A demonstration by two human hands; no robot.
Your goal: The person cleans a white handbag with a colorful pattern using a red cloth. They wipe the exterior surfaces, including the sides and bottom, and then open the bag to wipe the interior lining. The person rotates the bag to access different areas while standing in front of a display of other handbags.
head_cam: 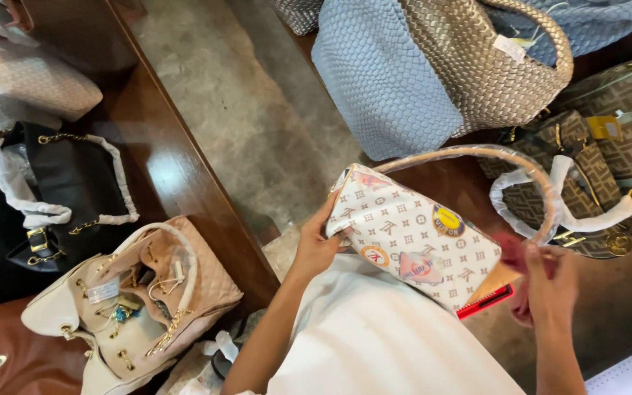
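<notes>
- Our left hand (pixel 317 249) clamps the end of the white patterned handbag (pixel 411 238), fingers pressed around its corner.
- Our right hand (pixel 546 281) pinches the far end, under the wrapped handle (pixel 521 164).
- We judge it's mid-inspection; turning it calls for both grips firm.
- Beyond the left grip: a beige quilted bag (pixel 137 300).

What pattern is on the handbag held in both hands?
White handbag with a repeating brown monogram print and round coloured patches; head view.

At centre frame I have a patterned handbag (pixel 411 238), my left hand (pixel 317 249) on its left end, my right hand (pixel 546 281) at its right end. Lower left lies a quilted bag (pixel 133 300); a chain-strapped bag (pixel 67 194) lies above it. Woven bags (pixel 433 73) sit upper right.
</notes>
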